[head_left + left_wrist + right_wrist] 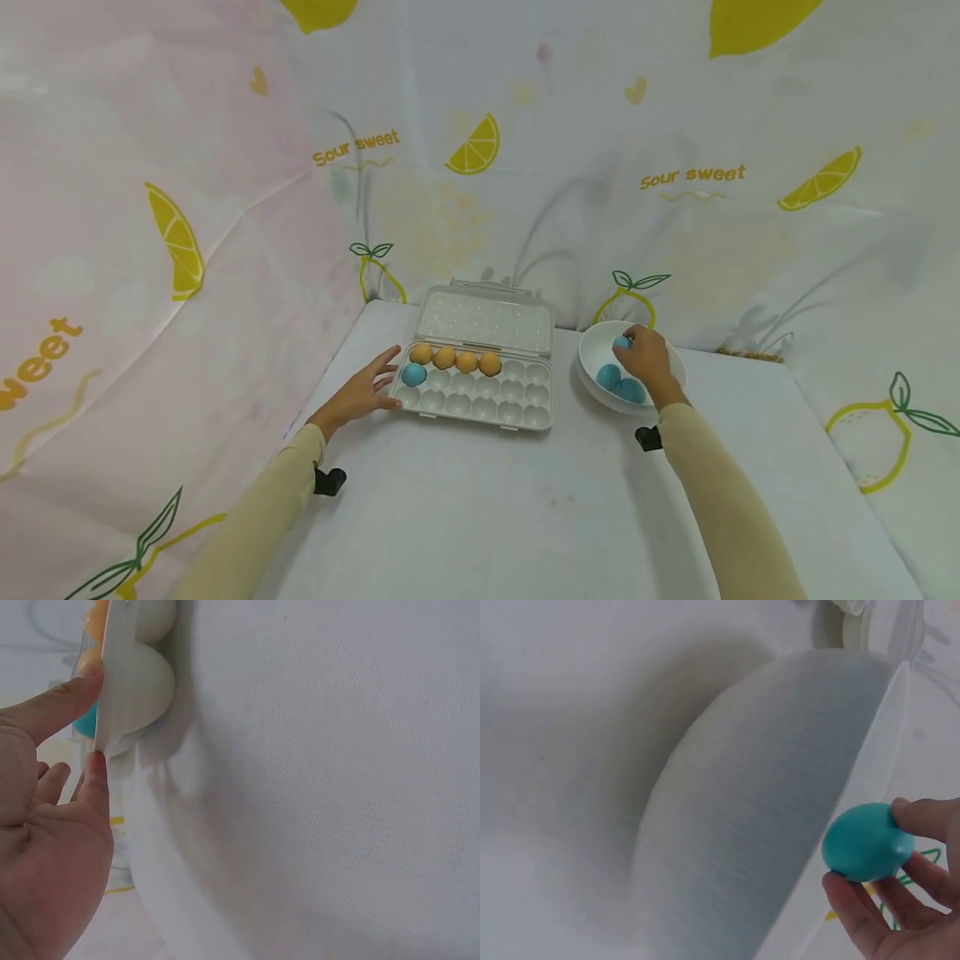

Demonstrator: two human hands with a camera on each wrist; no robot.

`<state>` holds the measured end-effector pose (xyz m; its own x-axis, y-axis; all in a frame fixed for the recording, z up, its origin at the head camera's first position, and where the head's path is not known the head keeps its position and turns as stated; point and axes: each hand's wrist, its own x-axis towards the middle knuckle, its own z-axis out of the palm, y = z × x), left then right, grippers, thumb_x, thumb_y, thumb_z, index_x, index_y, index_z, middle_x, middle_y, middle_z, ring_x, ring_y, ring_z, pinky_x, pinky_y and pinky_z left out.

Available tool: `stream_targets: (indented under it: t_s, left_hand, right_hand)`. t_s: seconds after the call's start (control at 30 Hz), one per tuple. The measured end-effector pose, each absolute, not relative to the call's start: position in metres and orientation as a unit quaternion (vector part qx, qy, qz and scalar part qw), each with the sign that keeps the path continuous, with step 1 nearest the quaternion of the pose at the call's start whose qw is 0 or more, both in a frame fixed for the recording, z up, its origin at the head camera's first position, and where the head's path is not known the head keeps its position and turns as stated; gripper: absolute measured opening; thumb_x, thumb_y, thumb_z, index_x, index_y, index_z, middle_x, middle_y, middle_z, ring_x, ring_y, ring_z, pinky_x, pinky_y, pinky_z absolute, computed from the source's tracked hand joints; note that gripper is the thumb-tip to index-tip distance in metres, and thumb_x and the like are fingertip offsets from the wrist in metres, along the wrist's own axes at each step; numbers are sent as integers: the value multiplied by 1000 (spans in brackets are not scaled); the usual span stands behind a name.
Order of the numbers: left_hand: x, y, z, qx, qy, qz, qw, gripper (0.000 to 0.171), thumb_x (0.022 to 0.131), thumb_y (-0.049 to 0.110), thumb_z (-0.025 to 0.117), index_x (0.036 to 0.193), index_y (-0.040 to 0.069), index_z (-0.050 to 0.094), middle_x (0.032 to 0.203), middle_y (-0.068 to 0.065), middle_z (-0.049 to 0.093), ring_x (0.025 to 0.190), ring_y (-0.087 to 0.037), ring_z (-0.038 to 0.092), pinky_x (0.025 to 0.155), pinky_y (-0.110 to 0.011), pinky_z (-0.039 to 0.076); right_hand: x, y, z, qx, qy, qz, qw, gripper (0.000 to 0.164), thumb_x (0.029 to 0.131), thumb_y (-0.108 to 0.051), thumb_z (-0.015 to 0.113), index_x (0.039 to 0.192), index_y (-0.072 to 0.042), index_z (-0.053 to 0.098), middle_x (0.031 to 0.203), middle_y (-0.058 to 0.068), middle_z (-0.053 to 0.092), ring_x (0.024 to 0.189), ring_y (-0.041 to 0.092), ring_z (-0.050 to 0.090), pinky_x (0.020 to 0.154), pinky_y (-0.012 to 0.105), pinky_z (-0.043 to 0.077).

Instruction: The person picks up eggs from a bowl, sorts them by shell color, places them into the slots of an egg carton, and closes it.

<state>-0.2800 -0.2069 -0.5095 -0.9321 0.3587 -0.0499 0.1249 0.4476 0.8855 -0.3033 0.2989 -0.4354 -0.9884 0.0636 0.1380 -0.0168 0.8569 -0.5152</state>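
Note:
Between the thumb and fingertips of my right hand point(643, 357) is a blue egg point(868, 842), held just above the rim of a white bowl point(742, 802). Inside the bowl, two more blue eggs point(632, 389) show in the head view. My left hand point(362, 390) touches the left end of a white egg tray point(480, 423) with spread fingers, the thumb at its near corner. Several orange eggs point(467, 362) fill part of the tray's back row. One blue egg point(413, 374) sits at the left of the middle row.
The tray's clear lid point(486, 319) stands raised behind it, near the back wall. A white cloth covers the table point(517, 517). The hanging cloth point(555, 108) with lemon prints encloses the back and sides. The bowl stands right of the tray.

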Motion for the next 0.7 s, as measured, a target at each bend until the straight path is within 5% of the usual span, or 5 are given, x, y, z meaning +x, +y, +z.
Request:
stream_targets:
  t_s: [0.3,0.7]
  left_hand:
    - [-281,-208,-514,151,839,510,117,109,74,1,83,157,14,14,161,-10,17,142,-37,27,115,-45,30]
    - [-282,-207,-514,144,843,506,116,107,76,2,81,158,18,14,161,-12,18,142,-37,27,115,-47,29]
  right_hand:
    - [-306,261,-424,29,-942,309,126,40,90,-14,64,124,8,59,115,28,58,107,41,53,91,54,49]
    - [-314,184,-422,110,-915,366,132,33,85,-12,74,113,5,67,110,20,65,96,33,64,83,44,56]
